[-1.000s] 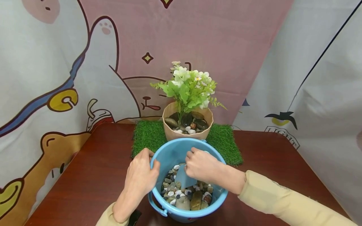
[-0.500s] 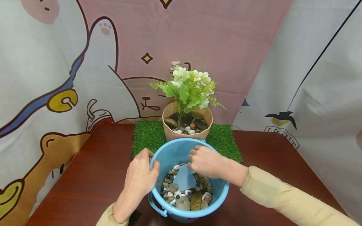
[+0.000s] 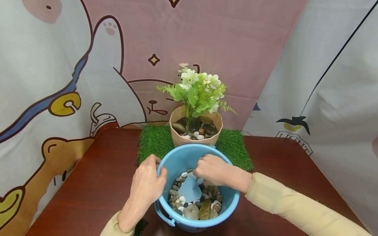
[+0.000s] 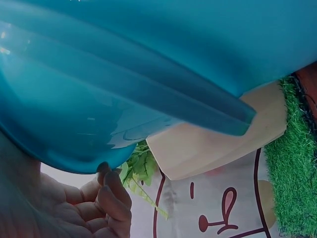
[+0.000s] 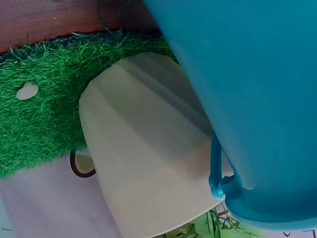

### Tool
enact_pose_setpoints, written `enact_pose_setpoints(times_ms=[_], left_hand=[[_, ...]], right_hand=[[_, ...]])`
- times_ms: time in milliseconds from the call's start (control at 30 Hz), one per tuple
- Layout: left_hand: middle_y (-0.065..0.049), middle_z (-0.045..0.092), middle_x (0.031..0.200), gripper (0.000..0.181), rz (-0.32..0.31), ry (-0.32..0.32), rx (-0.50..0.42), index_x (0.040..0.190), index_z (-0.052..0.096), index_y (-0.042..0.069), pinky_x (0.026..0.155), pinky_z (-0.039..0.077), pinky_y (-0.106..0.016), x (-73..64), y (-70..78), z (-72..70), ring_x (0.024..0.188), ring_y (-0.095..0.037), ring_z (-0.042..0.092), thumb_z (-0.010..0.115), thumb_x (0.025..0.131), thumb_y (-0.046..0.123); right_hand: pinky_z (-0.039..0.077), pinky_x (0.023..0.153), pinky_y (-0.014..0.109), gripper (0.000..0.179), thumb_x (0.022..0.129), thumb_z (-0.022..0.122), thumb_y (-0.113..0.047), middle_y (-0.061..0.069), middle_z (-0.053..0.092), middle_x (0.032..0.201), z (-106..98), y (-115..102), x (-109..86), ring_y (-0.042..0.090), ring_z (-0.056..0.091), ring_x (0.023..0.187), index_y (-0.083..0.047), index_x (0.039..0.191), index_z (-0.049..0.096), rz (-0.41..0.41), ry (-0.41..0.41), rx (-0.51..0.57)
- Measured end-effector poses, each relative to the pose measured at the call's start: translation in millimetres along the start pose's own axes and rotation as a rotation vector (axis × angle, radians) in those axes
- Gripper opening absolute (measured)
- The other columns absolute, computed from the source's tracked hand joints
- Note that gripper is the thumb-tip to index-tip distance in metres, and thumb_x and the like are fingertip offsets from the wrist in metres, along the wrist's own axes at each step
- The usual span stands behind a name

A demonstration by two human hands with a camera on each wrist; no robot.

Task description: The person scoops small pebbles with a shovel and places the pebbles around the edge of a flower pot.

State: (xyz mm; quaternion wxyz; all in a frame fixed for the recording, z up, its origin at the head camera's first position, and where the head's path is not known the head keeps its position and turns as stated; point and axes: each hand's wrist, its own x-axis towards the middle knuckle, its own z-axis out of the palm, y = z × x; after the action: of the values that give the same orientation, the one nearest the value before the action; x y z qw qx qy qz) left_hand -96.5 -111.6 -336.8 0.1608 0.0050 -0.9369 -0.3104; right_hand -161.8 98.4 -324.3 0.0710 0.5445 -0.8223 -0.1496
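A light blue bucket [image 3: 197,224] holds many small pebbles [image 3: 177,196] and a few larger stones. My left hand [image 3: 149,180] grips the bucket's left rim, its fingers over the edge. In the left wrist view that hand [image 4: 106,203] pinches the rim of the bucket [image 4: 79,94]. Inside the bucket, my right hand [image 3: 212,169] is curled round the handle of a small blue shovel [image 3: 190,189]. The shovel's blade lies among the pebbles; its handle is mostly hidden by the hand. In the right wrist view only the outside of the bucket [image 5: 247,89] shows, without the hand.
Right behind the bucket stands a beige flowerpot [image 3: 196,141] with stones and a white-flowered plant [image 3: 200,91], on a green artificial-grass mat [image 3: 155,141]. One pale pebble [image 5: 27,90] lies on the mat. The bucket's handle [image 3: 162,214] hangs down at front left. A printed cloth hangs behind the brown table [image 3: 280,157].
The right hand shifted slightly right, then back left with the shovel. The blade has turned and lies a little further left and nearer, and pebbles around it have moved. The left hand stayed still.
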Motion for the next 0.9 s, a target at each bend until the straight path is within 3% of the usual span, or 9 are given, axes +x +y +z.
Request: enact_pose_setpoints(times_ms=[167,267,400,500,667,767,900], left_hand=[[-0.004,0.056,0.076,0.015,0.003,0.001,0.003,0.093,0.059,0.004,0.057,0.042,-0.030,0.0,0.1,-0.4,0.064,-0.017,0.053,0.055,0.084,0.015],[-0.004,0.056,0.076,0.015,0.003,0.006,0.004,0.093,0.060,0.004,0.058,0.042,-0.031,-0.1,0.1,-0.2,0.065,-0.017,0.053,0.055,0.084,0.015],[-0.004,0.056,0.076,0.015,0.002,0.013,0.006,0.093,0.060,0.005,0.058,0.043,-0.031,-0.4,-0.1,0.3,0.065,-0.017,0.054,0.055,0.083,0.015],[-0.004,0.056,0.076,0.015,0.002,0.013,0.005,0.093,0.060,0.004,0.058,0.042,-0.031,0.5,0.4,-0.3,0.065,-0.017,0.053,0.055,0.083,0.015],[-0.004,0.056,0.077,0.015,-0.002,0.002,0.000,0.093,0.060,0.004,0.057,0.042,-0.030,0.2,0.1,-0.9,0.064,-0.017,0.052,0.055,0.084,0.015],[-0.004,0.056,0.078,0.015,-0.006,-0.003,-0.002,0.094,0.060,0.005,0.057,0.042,-0.030,-0.2,-0.3,-1.0,0.064,-0.017,0.052,0.055,0.084,0.015],[-0.004,0.056,0.078,0.015,-0.005,-0.004,0.000,0.093,0.059,0.005,0.059,0.043,-0.031,-0.7,-0.8,-0.6,0.065,-0.017,0.053,0.055,0.085,0.016]], right_hand=[[0.025,0.050,0.022,0.022,0.065,0.082,-0.020,-0.012,0.043,0.051,-1,3,3.2,0.007,0.024,0.050,-0.022,0.064,0.060,0.019,-0.017,0.077],[0.022,0.050,0.021,0.035,0.064,0.082,-0.020,-0.012,0.030,0.051,-3,4,4.2,0.008,0.020,0.051,-0.023,0.057,0.048,0.032,-0.038,0.130],[0.017,0.050,0.019,0.051,0.069,0.078,-0.016,-0.009,0.017,0.056,-3,3,3.9,0.007,0.016,0.052,-0.022,0.056,0.029,0.087,-0.117,0.341],[0.015,0.051,0.019,0.055,0.071,0.075,-0.014,-0.007,0.012,0.061,-2,1,3.2,0.007,0.013,0.053,-0.021,0.060,0.022,0.103,-0.124,0.434],[0.014,0.051,0.020,0.050,0.070,0.076,-0.018,-0.007,0.013,0.060,0,-5,2.4,0.009,0.013,0.053,-0.021,0.061,0.027,0.054,-0.030,0.292],[0.023,0.050,0.021,0.030,0.072,0.075,-0.021,-0.010,0.030,0.054,1,-7,3.0,0.007,0.027,0.049,-0.022,0.062,0.047,-0.006,0.025,0.133],[0.033,0.054,0.024,0.012,0.073,0.073,-0.022,-0.007,0.055,0.066,1,-7,3.9,0.011,0.048,0.057,-0.022,0.074,0.061,-0.069,0.094,-0.020]])
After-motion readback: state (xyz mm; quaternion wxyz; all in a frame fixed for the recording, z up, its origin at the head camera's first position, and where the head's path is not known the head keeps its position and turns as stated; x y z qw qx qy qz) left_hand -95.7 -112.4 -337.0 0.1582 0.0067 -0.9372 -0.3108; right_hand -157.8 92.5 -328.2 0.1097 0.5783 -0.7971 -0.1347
